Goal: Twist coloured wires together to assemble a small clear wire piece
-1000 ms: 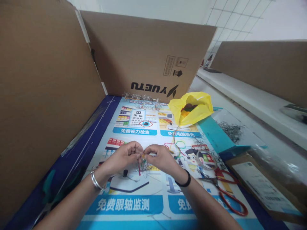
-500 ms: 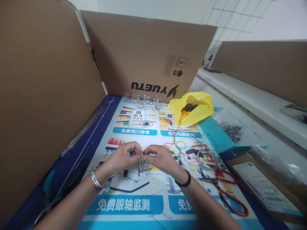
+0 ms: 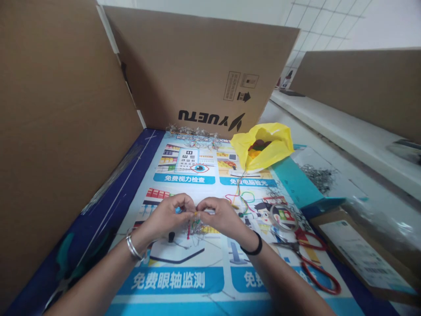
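My left hand (image 3: 174, 215) and my right hand (image 3: 220, 217) meet near the middle of the printed mat (image 3: 184, 298), thumbs and forefingers pinched close together. Between the fingertips is a small tangle of thin wire with coloured thread (image 3: 196, 226); red, green and yellow bits show in it. The tangle hangs just below the fingertips, and its exact shape is too small to make out. Both hands are closed on it. A bracelet (image 3: 133, 248) circles the left wrist and a black band (image 3: 255, 245) the right.
Red-handled scissors (image 3: 317, 272) and a clear tape roll (image 3: 283, 218) lie at right. Beyond them are a yellow bag (image 3: 276, 149) with coloured thread (image 3: 241, 197) trailing out, and a wire pile (image 3: 317, 177). Teal-handled pliers (image 3: 66, 254) lie at left. Cardboard walls (image 3: 197, 66) stand behind.
The whole view has shifted slightly. Both hands keep their pinch on the small tangle with almost no visible movement.
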Demonstrator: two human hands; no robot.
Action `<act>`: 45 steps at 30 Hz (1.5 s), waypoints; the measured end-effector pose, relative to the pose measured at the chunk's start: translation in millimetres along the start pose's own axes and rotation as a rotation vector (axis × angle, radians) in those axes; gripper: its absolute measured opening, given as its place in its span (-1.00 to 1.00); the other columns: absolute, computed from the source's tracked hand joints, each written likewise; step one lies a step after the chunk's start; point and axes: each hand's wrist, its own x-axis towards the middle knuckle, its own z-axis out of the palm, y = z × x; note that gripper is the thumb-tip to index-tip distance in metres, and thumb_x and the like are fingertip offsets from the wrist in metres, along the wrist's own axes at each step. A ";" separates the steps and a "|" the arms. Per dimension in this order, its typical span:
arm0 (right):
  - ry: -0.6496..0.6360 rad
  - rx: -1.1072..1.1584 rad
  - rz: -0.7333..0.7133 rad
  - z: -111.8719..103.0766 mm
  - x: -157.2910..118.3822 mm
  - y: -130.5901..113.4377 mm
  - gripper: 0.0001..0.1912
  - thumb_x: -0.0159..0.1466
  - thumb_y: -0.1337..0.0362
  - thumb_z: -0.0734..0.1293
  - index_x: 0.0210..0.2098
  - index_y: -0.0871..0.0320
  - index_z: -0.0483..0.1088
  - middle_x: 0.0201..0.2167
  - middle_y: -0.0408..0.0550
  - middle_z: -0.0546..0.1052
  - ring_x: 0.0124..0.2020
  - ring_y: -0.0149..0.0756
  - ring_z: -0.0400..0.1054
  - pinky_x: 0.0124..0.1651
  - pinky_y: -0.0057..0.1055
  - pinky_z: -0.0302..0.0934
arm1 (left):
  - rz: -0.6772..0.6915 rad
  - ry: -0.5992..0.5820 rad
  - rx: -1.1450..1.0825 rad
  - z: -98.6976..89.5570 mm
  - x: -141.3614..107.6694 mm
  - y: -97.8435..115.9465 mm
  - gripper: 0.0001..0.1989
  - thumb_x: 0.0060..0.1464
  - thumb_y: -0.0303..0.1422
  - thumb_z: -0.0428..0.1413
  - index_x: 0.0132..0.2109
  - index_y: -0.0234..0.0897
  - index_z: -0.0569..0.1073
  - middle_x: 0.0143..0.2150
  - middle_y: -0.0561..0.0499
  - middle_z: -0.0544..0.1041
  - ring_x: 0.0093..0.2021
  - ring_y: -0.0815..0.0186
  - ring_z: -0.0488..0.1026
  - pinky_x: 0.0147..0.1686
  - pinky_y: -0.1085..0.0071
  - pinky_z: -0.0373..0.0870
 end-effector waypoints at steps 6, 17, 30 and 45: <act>0.000 -0.027 -0.009 -0.7 -0.4 -1.8 -0.91 0.11 0.41 0.31 -0.43 0.16 0.46 -0.46 -0.18 0.52 -0.39 -0.40 0.39 -0.29 -0.51 0.18 | 0.022 0.010 0.037 0.1 -0.6 -2.9 -0.98 -0.06 -0.46 0.10 -0.40 -0.29 0.39 -0.42 0.09 0.46 -0.37 0.38 0.38 -0.32 0.44 0.29; 0.126 0.020 -0.172 6.1 0.7 3.4 -0.86 0.07 0.47 0.34 -0.40 0.12 0.45 -0.42 -0.14 0.50 -0.31 -0.36 0.37 -0.17 -0.42 0.21 | 0.079 0.042 0.080 3.4 -1.4 -0.4 -0.94 -0.06 -0.49 0.06 -0.42 -0.27 0.31 -0.44 0.11 0.38 -0.41 0.40 0.33 -0.37 0.48 0.26; 0.034 0.103 -0.247 7.4 -0.1 6.9 -0.75 0.00 0.57 0.25 -0.53 0.11 0.45 -0.43 -0.15 0.40 -0.31 -0.37 0.33 -0.18 -0.44 0.22 | 0.049 0.018 0.040 7.3 -1.8 2.9 -0.95 -0.06 -0.48 0.05 -0.41 -0.28 0.30 -0.46 0.10 0.38 -0.42 0.40 0.33 -0.38 0.46 0.27; 0.069 -0.070 -0.269 2.7 -3.1 10.7 -0.79 -0.03 0.55 0.20 -0.63 0.13 0.30 -0.55 -0.14 0.38 -0.36 -0.31 0.28 -0.22 -0.38 0.16 | 0.097 0.023 0.245 6.5 -5.2 2.5 -0.91 -0.10 -0.53 -0.01 -0.40 -0.25 0.28 -0.48 0.13 0.35 -0.47 0.40 0.29 -0.44 0.47 0.20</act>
